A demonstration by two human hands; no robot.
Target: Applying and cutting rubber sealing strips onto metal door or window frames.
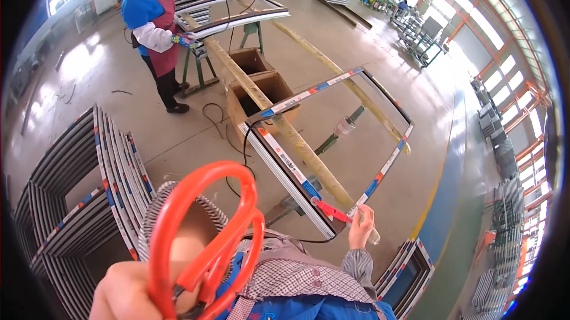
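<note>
Close to the camera at lower left, my left hand (127, 293) is closed on scissors with large orange-red handles (205, 225); their blades are mostly hidden. My right hand (361, 228) is closed at the near corner of a rectangular window frame (291, 168). A pale, translucent end (374, 237) sticks out below its fingers, and I cannot make out the whole object. Beside those fingers, a narrow red piece (333, 211) lies along the corner; whether the hand holds it is unclear. The frame has white, blue and red film strips and rests on padded rails (317, 171).
Cardboard boxes (237, 97) stand under the far side of the frame. Stacked frames lean at left (113, 165) and lower right (395, 278). A black cable (244, 162) hangs across the near side. A co-worker (155, 29) stands at another frame (237, 20) at far left.
</note>
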